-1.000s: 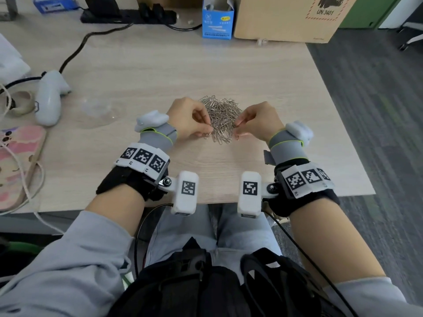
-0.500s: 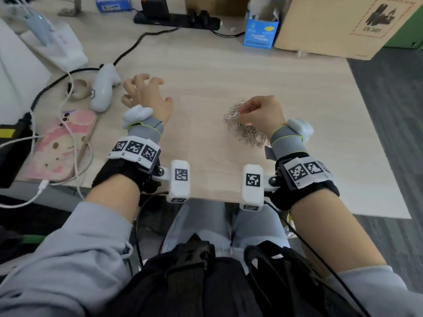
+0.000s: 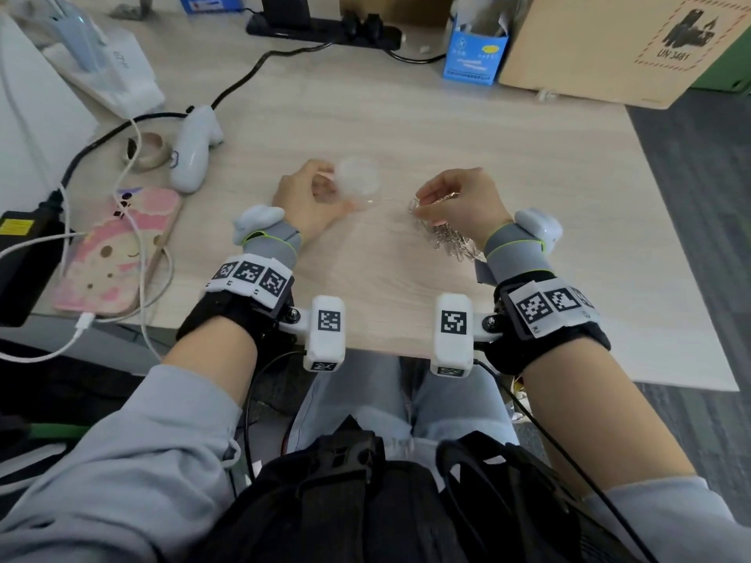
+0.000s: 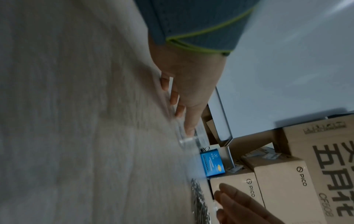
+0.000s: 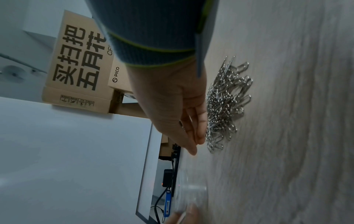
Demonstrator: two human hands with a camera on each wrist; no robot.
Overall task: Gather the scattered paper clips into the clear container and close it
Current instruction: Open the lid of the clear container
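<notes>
A heap of silver paper clips (image 3: 451,241) lies on the wooden table (image 3: 406,123), partly hidden under my right wrist. My right hand (image 3: 455,197) hovers over the heap's far end and pinches a few paper clips between its fingertips. In the right wrist view the pile (image 5: 228,106) sits just beside those fingers (image 5: 199,136). The clear container (image 3: 357,180) is held by my left hand (image 3: 309,193) just left of the heap, fingers curled round it and thumb in front. In the left wrist view the container (image 4: 188,139) is blurred; I cannot tell whether it is lidded.
A pink-cased phone (image 3: 118,249) on a white cable, a white controller (image 3: 195,148) and a tape roll (image 3: 148,152) lie at the left. A blue box (image 3: 475,54), a cardboard box (image 3: 609,46) and a power strip (image 3: 325,24) line the back. The table ends close on the right.
My left hand left the pile, reached left to the clear container and brought it back beside the clips. My right hand stayed at the pile and now pinches a few clips.
</notes>
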